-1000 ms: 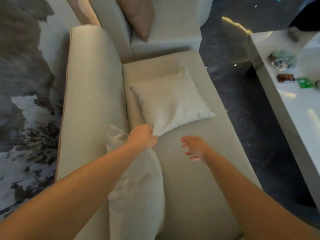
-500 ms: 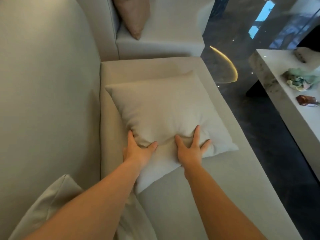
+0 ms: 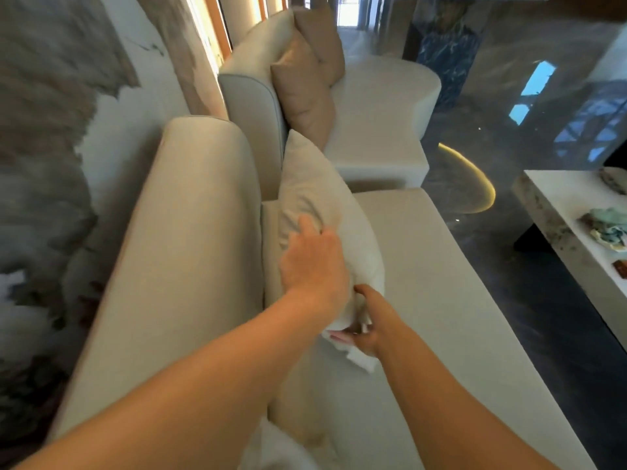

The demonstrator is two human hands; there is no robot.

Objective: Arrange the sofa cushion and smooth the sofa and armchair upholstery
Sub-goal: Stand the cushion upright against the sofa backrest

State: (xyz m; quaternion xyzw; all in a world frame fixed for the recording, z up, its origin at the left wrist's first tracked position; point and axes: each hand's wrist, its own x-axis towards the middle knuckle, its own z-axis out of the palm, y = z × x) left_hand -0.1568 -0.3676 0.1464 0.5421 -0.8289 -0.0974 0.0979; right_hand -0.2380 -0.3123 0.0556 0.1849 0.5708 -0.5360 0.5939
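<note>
A cream cushion [image 3: 319, 195] stands on edge on the cream sofa's seat [image 3: 441, 283], leaning against the backrest [image 3: 190, 252]. My left hand [image 3: 314, 262] lies flat on the cushion's face with its fingers spread. My right hand [image 3: 363, 329] grips the cushion's lower near corner. Part of a second cream cushion [image 3: 281, 449] shows at the bottom edge, under my left forearm. Beyond the sofa stands a cream armchair [image 3: 380, 106] with tan cushions [image 3: 305, 86] propped against its back.
A white marble-edged coffee table [image 3: 556, 215] with small items on it stands to the right. Glossy dark floor [image 3: 509, 266] runs between it and the sofa. A patterned wall [image 3: 44, 147] is behind the backrest.
The cushion has gone from lying flat on the seat to standing on edge against the backrest. My right hand has shifted from pressing its top to gripping the lower corner.
</note>
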